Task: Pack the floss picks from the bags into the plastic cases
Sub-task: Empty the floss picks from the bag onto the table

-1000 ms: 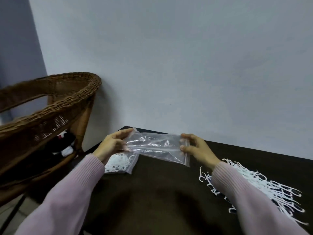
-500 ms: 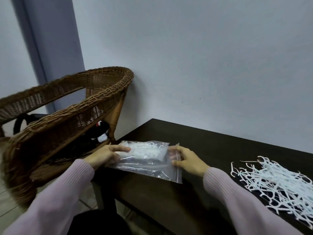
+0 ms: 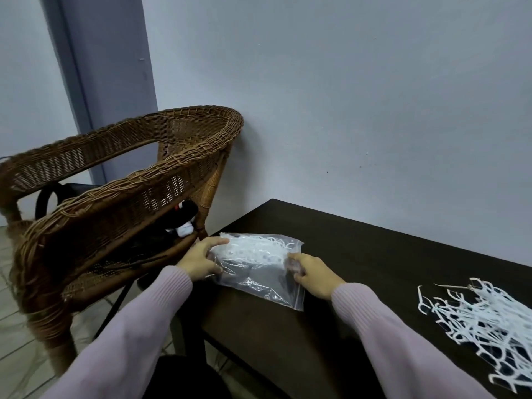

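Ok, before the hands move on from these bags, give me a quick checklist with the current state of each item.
1. Left hand has the empty clear bag: ok, it grips the left edge.
2. Right hand has the bag: ok, it pinches the right edge.
3. Full bag of floss picks on the table: ok, beneath the empty bag.
4. Loose floss picks clear of the hands: ok, piled at right.
5. Plastic cases in view: not ok, none visible.
6. Full bag's seal open: cannot tell.

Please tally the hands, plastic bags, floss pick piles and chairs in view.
Bare hands: 2, left hand and right hand
Clear plastic zip bags: 2
Loose piles of white floss picks: 1
Brown wicker chairs: 1
Total: 6
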`<state>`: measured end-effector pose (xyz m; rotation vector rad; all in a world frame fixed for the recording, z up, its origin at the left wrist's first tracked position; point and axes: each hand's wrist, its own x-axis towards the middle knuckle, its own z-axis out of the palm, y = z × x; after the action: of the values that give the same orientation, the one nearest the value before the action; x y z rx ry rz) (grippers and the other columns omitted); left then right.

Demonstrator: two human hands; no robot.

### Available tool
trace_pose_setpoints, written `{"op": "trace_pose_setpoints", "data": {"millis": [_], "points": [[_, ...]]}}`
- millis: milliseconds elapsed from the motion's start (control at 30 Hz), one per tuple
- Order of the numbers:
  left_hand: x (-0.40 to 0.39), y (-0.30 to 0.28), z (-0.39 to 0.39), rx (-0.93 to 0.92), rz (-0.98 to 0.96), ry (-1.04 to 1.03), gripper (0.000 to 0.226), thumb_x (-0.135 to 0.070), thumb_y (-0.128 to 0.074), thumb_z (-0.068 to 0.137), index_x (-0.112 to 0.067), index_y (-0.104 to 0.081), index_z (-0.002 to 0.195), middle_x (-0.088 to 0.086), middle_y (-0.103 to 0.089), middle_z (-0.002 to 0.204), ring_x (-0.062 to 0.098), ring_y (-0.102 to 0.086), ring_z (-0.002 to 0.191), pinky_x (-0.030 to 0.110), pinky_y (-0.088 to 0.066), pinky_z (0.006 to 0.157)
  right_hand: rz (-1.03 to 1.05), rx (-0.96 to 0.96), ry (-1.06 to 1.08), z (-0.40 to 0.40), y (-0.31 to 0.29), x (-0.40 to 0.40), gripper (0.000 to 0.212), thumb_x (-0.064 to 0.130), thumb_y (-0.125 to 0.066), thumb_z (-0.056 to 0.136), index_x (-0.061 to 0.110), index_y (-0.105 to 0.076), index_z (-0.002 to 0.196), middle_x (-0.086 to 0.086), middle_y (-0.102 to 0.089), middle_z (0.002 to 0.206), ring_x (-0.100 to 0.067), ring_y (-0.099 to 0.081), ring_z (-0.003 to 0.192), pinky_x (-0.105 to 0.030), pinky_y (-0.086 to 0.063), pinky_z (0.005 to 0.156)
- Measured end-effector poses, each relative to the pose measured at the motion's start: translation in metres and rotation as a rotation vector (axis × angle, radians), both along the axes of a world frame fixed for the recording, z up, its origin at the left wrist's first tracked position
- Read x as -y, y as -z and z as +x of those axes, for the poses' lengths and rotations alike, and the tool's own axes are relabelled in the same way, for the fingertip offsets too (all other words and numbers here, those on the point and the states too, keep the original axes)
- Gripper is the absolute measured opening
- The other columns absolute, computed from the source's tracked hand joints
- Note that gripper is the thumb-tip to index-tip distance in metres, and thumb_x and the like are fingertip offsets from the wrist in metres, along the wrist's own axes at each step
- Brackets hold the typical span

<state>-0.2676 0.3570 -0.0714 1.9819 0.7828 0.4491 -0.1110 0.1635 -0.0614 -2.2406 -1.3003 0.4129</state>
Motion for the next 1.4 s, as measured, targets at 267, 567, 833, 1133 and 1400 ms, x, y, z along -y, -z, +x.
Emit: {"op": "trace_pose_setpoints", "data": {"millis": [267,567,833,1133,1400], "points": [[-0.003,-0.001,0.037,0.019,0.118,-0.001,0.061,0.014,-0.059,0.078,-0.012,-0.051,0.132,0.004,-0.038,0.143,0.023,-0.039,0.130,0.026,-0.040,0.101,0.007,0.078,0.100,0.014,0.001,-0.010,0.045,-0.002,-0.042,0.093,0.011,-0.042,0.136,-0.011,-0.043,0.138,-0.027,-0.047,0.123,-0.034,-0.040,0.103],[-0.008,-0.016,0.020,-0.007,0.039,0.089,0.051,0.002,-0.063,0.083,-0.024,-0.058,0.125,0.003,-0.046,0.129,0.012,-0.051,0.096,0.018,-0.047,0.073,-0.036,0.090,0.086,0.020,-0.011,0.005,0.049,0.003,-0.053,0.089,0.009,-0.041,0.136,-0.013,-0.045,0.132,-0.025,-0.047,0.120,-0.025,-0.039,0.097],[-0.013,-0.022,-0.005,-0.252,0.060,0.164,0.071,-0.009,-0.082,0.067,-0.034,-0.051,0.126,-0.006,-0.042,0.129,0.017,-0.054,0.105,0.036,-0.049,0.095,-0.151,0.003,0.060,0.011,-0.016,0.020,0.058,0.009,-0.065,0.083,0.007,-0.040,0.135,-0.013,-0.050,0.130,-0.024,-0.062,0.100,-0.027,-0.053,0.080],[-0.003,-0.018,-0.007,-0.429,0.259,0.211,0.085,-0.014,-0.078,0.074,-0.024,-0.031,0.145,-0.003,-0.022,0.148,0.021,-0.042,0.123,0.037,-0.041,0.104,-0.225,0.172,0.061,0.002,-0.008,0.018,0.071,0.022,-0.069,0.080,0.015,-0.034,0.141,-0.011,-0.033,0.138,-0.026,-0.038,0.127,-0.038,-0.037,0.105],[0.008,-0.017,-0.012,-0.505,0.583,0.321,0.066,0.007,-0.056,0.080,-0.026,-0.046,0.137,-0.005,-0.030,0.150,0.017,-0.027,0.137,0.027,-0.025,0.110,-0.283,0.535,-0.098,-0.011,-0.006,0.017,0.039,0.025,-0.057,0.088,0.021,-0.053,0.127,-0.001,-0.040,0.140,-0.019,-0.028,0.136,-0.057,-0.006,0.112]]}}
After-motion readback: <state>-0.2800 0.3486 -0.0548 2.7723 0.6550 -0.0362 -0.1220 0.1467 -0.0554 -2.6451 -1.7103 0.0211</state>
